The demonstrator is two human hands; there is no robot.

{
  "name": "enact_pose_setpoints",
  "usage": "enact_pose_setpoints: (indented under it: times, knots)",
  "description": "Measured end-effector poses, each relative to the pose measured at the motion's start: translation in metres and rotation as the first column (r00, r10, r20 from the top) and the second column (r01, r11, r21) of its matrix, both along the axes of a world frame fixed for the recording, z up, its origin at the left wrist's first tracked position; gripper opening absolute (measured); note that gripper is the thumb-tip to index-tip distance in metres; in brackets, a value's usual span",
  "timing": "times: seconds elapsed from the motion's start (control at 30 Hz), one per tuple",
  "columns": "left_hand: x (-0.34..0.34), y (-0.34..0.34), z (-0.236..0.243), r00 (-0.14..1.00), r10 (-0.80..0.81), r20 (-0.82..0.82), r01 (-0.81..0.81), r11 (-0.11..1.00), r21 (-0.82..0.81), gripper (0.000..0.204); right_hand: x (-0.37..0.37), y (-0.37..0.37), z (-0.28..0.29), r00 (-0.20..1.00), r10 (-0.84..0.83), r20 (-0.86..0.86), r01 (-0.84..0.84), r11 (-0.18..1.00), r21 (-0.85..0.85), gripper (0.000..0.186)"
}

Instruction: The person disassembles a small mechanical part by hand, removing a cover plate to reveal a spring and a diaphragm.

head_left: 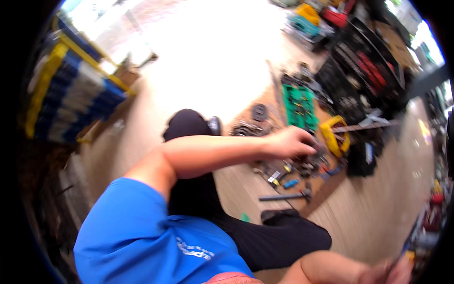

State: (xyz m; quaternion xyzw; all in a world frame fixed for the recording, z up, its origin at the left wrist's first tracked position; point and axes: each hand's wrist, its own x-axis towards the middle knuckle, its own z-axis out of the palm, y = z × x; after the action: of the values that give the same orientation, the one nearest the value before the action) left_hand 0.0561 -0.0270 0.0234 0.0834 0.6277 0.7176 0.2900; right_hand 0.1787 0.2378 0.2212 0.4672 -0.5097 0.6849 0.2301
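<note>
My left arm stretches across to the right, and my left hand (294,143) is over a pile of tools and small parts on a wooden board (326,187). Its fingers are bent and pressed round something dark that blur keeps me from making out. Close beyond it lies a green tray (300,106) with small dark pieces in it. A yellow tool frame (335,136) is just right of the fingers. Nearer me are a hammer (285,196) and a small blue-handled tool (291,183). My right hand (387,273) is low at the right edge, smeared by motion, its fingers unclear.
A large black tool case (362,71) with red items stands open at the far right. Teal and yellow items (306,22) lie beyond it. A blue, white and yellow striped bag (75,92) is at the left. My bent legs (279,239) flank the board on a wooden floor.
</note>
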Motion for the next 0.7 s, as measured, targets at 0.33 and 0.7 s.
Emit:
enact_pose_setpoints:
  times: [0.33, 0.7]
  knots:
    - [-0.015, 0.017, -0.006, 0.994, 0.033, 0.103, -0.041, 0.996, 0.079, 0.022, -0.112, 0.056, -0.195, 0.568, -0.290, 0.770, 0.499, 0.866, -0.041, 0.041]
    - [-0.008, 0.013, -0.004, 0.988, 0.045, 0.144, -0.069, 0.984, 0.164, 0.016, -0.109, 0.037, -0.190, 0.484, -0.367, 0.794, 0.547, 0.835, 0.053, 0.044]
